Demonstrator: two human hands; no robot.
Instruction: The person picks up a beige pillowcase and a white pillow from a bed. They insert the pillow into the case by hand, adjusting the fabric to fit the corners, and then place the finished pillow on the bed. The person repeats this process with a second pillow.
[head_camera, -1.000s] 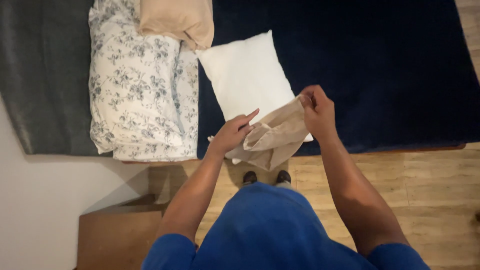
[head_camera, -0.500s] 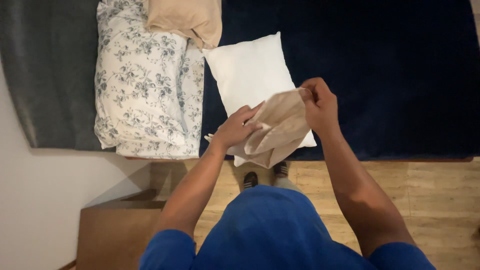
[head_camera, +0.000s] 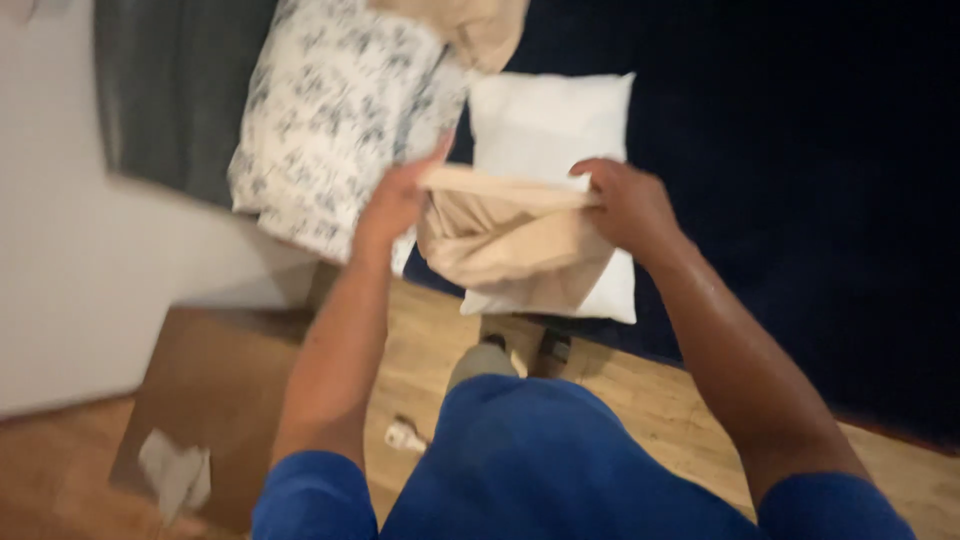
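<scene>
- Since a moment ago, both hands have spread apart, stretching the pillowcase (head_camera: 515, 240) wider between them.
- Left hand (head_camera: 395, 205) grips the pillowcase's left top edge; right hand (head_camera: 625, 205) clenches the right edge.
- Pillowcase hangs between the hands, over the white pillow (head_camera: 550, 130) on the dark bed (head_camera: 800, 180).
- Floral duvet (head_camera: 335, 110) lies left of the pillow.

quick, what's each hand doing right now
left hand: closed on one end of the beige pillowcase
right hand: closed on its other end
</scene>
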